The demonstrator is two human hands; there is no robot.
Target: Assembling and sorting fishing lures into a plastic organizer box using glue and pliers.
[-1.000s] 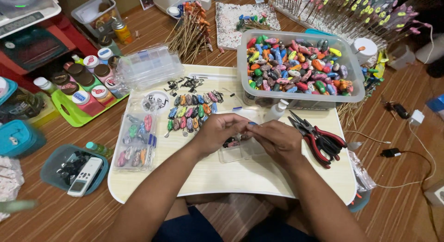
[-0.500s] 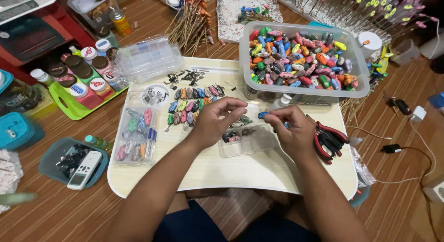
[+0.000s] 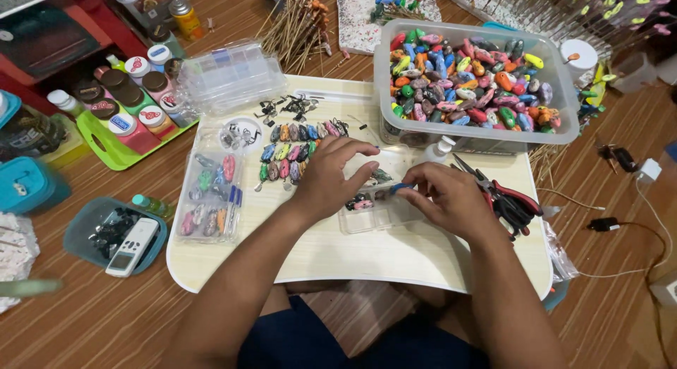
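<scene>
My left hand (image 3: 331, 175) rests on a small clear compartment box (image 3: 374, 212) in the middle of the cream lap table (image 3: 395, 252), its fingers curled on the box's lid edge. My right hand (image 3: 444, 196) pinches a small blue lure (image 3: 400, 188) over the same box. Small painted lures lie inside the box under my hands. Rows of coloured lures (image 3: 296, 150) lie on the table just left of my left hand.
A big clear tub of coloured lures (image 3: 472, 76) stands at the back right. Red-handled pliers (image 3: 504, 196) lie by my right hand. A flat lure case (image 3: 211, 196), stacked clear boxes (image 3: 229, 76), a green tray of paint jars (image 3: 123, 108) and a teal dish with a remote (image 3: 116, 235) sit left.
The camera moved closer and tilted down. My hands spread apart a little, and my right hand now holds a blue lure over the box.
</scene>
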